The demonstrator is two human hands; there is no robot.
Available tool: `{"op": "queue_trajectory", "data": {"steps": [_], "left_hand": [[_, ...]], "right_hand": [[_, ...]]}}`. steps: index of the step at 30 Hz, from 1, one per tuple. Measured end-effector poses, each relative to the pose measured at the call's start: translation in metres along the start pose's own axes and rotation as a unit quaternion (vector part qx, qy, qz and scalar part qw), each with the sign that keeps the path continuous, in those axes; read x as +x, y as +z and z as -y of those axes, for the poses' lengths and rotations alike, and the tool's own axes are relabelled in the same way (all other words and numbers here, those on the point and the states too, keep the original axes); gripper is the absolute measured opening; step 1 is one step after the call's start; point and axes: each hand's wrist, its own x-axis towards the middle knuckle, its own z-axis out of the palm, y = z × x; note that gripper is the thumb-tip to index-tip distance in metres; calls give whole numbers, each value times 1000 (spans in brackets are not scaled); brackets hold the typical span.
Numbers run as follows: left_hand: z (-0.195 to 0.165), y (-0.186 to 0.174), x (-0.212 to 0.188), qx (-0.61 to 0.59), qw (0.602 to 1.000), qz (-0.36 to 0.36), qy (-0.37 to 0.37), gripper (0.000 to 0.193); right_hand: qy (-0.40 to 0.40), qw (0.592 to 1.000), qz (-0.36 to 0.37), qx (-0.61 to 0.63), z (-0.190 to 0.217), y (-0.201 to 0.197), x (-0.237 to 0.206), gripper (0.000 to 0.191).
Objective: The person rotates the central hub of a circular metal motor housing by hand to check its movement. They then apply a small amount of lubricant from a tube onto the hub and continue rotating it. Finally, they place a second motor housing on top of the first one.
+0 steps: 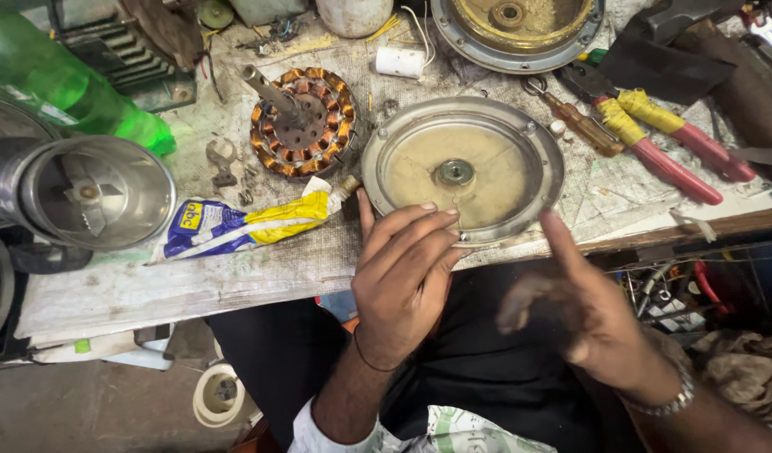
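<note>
left hand (pixel 400 277), centre of frame, fingers pressed together and curled, tips touching the near rim of the round grey metal motor cover plate (pixel 520 180) at centre right. right hand (pixel 583 306), lower right, blurred, index finger raised, other fingers folded, holding nothing. copper-wound stator with steel shaft (pixel 304 122) upper centre; squeezed blue-and-yellow tube (pixel 243 225) left of the plate.

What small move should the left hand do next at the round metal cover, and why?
Probably press the left hand fingertips onto the cover's near rim to steady it: they already hover at that edge, and the right hand points one finger toward it.
</note>
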Motion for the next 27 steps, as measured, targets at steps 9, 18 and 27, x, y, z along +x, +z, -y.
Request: {"op": "queue_trajectory", "data": {"steps": [9, 18, 27], "left_hand": [[4, 1, -7, -25, 999, -31, -25, 20], [5, -2, -5, -24, 999, -17, -15, 20], [8, -8, -7, -42, 999, 19, -1, 17]], "right_hand": [[63, 958, 51, 276, -38, 12, -10, 112], [14, 796, 110, 594, -56, 2, -16, 129], [-77, 981, -154, -87, 6, -2, -24, 79]]}}
